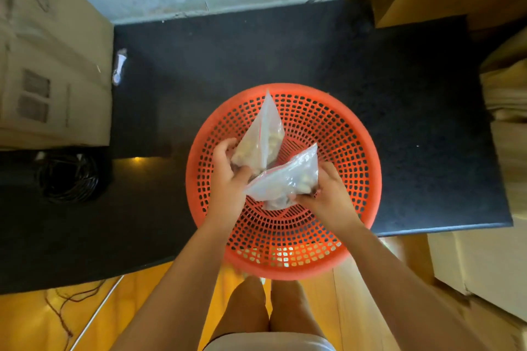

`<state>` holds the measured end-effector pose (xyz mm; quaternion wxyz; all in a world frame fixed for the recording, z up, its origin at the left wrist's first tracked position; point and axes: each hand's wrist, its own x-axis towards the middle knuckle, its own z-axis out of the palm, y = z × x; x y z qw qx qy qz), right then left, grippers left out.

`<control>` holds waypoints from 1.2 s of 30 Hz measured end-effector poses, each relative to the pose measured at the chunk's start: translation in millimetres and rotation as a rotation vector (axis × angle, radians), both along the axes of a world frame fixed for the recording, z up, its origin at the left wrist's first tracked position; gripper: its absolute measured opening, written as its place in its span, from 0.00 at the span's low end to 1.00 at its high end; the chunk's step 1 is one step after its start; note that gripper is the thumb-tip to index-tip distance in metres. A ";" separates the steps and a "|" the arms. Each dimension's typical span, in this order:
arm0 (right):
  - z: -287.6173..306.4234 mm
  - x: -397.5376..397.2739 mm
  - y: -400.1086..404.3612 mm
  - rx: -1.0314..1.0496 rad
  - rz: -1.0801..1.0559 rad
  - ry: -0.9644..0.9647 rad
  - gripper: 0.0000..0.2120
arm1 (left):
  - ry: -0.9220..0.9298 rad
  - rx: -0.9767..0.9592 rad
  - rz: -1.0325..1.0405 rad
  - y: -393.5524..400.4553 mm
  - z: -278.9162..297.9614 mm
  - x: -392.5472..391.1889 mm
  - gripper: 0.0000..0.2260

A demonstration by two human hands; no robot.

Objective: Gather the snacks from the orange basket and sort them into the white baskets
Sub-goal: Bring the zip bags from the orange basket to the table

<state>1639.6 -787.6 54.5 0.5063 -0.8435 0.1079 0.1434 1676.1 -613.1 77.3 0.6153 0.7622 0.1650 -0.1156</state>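
A round orange basket [353, 151] with a perforated wall stands on the dark table, overhanging its near edge. Over the basket, my left hand [228, 179] grips the lower end of a clear zip bag of pale snacks [262, 134] that points up and away. My right hand [332, 194] grips a second clear zip bag [288, 182], which has a red seal strip and lies slanted across the basket's middle. The two bags overlap near my left thumb. No white baskets are in view.
The dark table [399, 94] runs back to a pale wall. A cardboard box [51, 65] stands at the left, with a small clear wrapper [119, 65] beside it. Coiled black cable [68, 177] lies lower left. More boxes [484, 259] stand at the right.
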 end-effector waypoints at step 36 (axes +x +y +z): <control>196.9 -395.8 220.7 0.518 -2.048 -0.450 0.28 | 0.309 -0.271 -1.572 9.8 166.3 -206.8 0.18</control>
